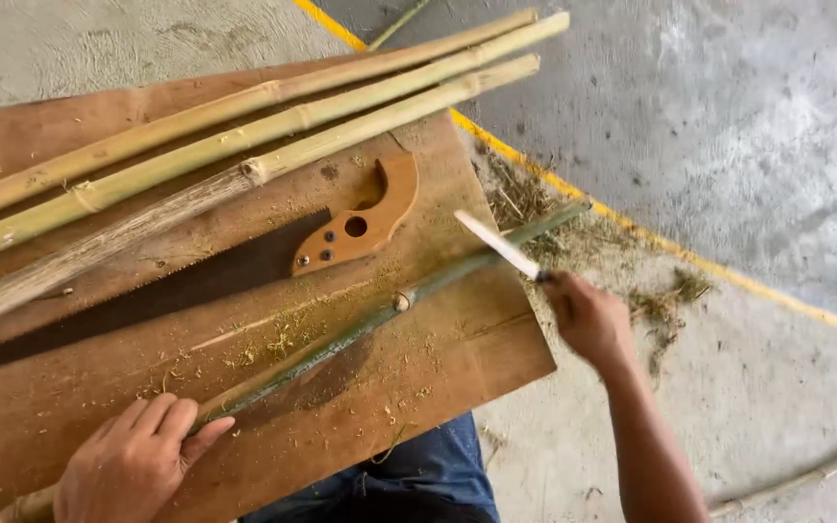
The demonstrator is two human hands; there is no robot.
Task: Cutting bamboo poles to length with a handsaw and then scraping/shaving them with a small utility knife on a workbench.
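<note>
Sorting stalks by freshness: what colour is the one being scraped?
Green bamboo stalk, unlike the yellow ones; head view.

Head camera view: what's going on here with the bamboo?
A person is scraping a green bamboo stalk that lies across a wooden board. The left hand pins the stalk's near end down; the right hand holds a pale-bladed knife over its far end. Three yellow bamboo poles and a wooden-handled saw lie on the board, with shavings scattered around.

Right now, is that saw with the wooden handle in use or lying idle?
Idle. The saw lies flat on the wooden board, untouched; the left hand holds the green bamboo stalk, the right hand a knife.
</note>
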